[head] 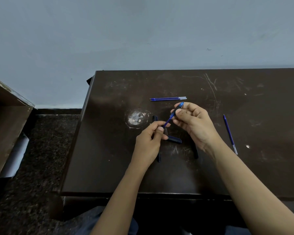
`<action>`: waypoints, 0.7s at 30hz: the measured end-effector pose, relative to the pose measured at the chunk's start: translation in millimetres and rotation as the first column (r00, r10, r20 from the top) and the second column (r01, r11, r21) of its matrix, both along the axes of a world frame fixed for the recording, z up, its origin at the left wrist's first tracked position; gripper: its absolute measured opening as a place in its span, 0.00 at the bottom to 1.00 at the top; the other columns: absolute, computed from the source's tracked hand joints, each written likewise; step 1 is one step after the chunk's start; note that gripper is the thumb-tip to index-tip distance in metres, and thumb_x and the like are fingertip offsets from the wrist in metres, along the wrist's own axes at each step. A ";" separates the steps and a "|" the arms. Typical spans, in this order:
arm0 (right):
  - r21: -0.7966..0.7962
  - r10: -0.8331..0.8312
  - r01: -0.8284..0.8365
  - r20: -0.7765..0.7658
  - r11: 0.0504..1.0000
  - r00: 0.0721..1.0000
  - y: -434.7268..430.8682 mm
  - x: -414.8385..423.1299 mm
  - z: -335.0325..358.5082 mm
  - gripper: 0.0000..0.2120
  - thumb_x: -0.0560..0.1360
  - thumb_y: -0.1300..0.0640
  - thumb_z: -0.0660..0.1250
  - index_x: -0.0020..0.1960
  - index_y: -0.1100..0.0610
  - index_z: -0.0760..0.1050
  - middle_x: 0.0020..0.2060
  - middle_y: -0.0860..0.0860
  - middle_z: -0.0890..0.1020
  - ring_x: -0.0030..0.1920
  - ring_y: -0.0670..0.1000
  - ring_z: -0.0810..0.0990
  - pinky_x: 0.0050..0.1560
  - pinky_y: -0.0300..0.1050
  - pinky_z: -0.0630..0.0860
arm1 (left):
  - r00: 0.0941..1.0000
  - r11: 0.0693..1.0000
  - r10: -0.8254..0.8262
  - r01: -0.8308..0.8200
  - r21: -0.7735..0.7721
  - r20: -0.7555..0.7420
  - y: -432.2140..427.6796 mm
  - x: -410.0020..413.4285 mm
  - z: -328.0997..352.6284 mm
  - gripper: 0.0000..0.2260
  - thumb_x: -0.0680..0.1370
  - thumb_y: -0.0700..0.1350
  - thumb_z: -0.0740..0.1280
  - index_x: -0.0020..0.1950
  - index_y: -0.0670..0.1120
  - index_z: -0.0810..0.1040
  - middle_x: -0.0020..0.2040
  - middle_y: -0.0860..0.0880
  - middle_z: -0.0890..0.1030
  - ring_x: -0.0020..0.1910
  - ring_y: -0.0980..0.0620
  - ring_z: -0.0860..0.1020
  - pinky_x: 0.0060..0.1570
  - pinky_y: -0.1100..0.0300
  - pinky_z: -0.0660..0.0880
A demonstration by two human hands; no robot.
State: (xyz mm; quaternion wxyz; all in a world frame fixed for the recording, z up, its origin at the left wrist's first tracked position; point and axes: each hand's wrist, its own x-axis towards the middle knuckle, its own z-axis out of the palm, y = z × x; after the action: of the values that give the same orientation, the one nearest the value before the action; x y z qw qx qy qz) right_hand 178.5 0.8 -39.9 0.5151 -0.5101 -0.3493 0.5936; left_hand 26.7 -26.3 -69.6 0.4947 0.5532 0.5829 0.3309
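Two refills (168, 98) lie beyond the pen (172, 116); a cap (174, 139) lies nearer.

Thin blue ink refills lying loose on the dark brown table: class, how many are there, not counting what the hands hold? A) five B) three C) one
B: a pair of thin blue refills lies side by side far across the dark brown table, and a single refill lies alone at the right.

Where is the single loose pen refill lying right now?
In the head view, the single refill lies on the table, right of the right hand holding the blue pen, apart from it.
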 end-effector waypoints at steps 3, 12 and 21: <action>-0.018 0.010 -0.009 0.031 1.000 0.999 0.7 2.0 -1.1 0.08 0.77 0.66 0.63 0.54 0.61 0.77 0.43 0.55 0.83 0.40 0.47 0.81 0.45 0.38 0.79 | 1.000 1.000 0.000 0.000 -0.001 -0.017 -0.7 0.1 1.1 0.11 0.82 0.50 0.58 0.52 0.64 0.79 0.36 0.57 0.83 0.38 0.61 0.78 0.38 0.74 0.69; -0.126 0.005 -0.010 -0.043 0.992 0.999 2.1 4.8 -0.6 0.08 0.77 0.68 0.61 0.50 0.60 0.77 0.42 0.54 0.82 0.38 0.46 0.80 0.40 0.36 0.79 | 1.000 0.999 0.009 -0.008 -0.044 0.008 -0.8 1.6 3.3 0.11 0.82 0.51 0.58 0.52 0.62 0.80 0.36 0.54 0.84 0.38 0.63 0.78 0.41 0.62 0.71; -0.133 -0.009 0.007 -0.013 0.991 1.000 2.8 3.0 -2.3 0.08 0.77 0.68 0.62 0.50 0.60 0.77 0.41 0.53 0.83 0.37 0.46 0.80 0.40 0.36 0.79 | 1.000 0.999 0.013 -0.012 -0.040 0.026 -1.0 1.4 2.1 0.11 0.82 0.51 0.58 0.54 0.61 0.80 0.37 0.53 0.84 0.40 0.59 0.79 0.40 0.60 0.71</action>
State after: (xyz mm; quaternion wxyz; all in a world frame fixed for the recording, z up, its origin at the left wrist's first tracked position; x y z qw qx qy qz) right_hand 181.5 3.5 -42.2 0.4849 -0.5406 -0.3033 0.6170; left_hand 28.1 -27.3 -67.6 0.5112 0.5353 0.5860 0.3297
